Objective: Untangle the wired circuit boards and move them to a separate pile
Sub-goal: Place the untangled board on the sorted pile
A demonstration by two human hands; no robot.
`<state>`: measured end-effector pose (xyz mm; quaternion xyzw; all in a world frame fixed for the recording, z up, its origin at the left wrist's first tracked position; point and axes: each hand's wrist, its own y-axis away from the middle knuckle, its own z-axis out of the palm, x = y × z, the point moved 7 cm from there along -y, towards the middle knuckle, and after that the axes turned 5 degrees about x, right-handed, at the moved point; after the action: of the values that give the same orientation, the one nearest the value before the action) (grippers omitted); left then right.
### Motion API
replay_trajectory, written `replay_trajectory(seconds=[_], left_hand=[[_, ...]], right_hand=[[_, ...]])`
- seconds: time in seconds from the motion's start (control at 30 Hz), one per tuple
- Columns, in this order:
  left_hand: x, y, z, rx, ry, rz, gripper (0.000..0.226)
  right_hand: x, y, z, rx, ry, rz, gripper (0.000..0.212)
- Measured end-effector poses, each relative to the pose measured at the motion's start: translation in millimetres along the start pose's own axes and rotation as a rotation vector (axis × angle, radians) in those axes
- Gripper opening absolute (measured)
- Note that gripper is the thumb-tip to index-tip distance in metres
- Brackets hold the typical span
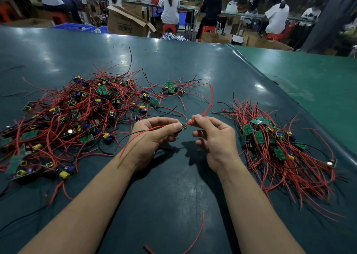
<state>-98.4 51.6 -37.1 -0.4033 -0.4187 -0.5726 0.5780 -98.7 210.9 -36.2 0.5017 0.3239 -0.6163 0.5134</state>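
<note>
A small circuit board [183,126] is held above the dark counter [173,186], between the two hands. The left hand [154,134] pinches it with curled fingers [176,127]; its red wire trails back over that wrist. The right hand [213,136] pinches another red wire [209,105] just beside the board, lower fingers loosely curled. The tangled heap [63,118] lies left, the sorted pile [280,143] right.

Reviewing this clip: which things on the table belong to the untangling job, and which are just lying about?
Job:
- small green circuit board, gripped by left hand
- its red wires, pinched by right hand
- big tangled heap of wired boards
- sorted pile of boards

Lying about:
- loose red wire
- stray black wire
</note>
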Motion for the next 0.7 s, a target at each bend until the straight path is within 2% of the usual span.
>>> replay_trajectory(seconds=[0.3, 0.47, 0.7], left_hand=[[1.0, 0.9, 4.8, -0.066, -0.007, -0.049, 0.013], [2.4, 4.8, 8.0, -0.113, 0.021, -0.062, 0.011], [1.5, 2.9, 3.1, -0.092, 0.056, -0.088, 0.008]], right_hand=[[-17.4, -12.2, -40.7, 0.348, -0.258, -0.147, 0.020], [-13.5, -14.5, -38.6, 0.343, -0.440, -0.087, 0.030], [-9.7, -16.2, -33.9, 0.235, -0.612, -0.005, 0.018]])
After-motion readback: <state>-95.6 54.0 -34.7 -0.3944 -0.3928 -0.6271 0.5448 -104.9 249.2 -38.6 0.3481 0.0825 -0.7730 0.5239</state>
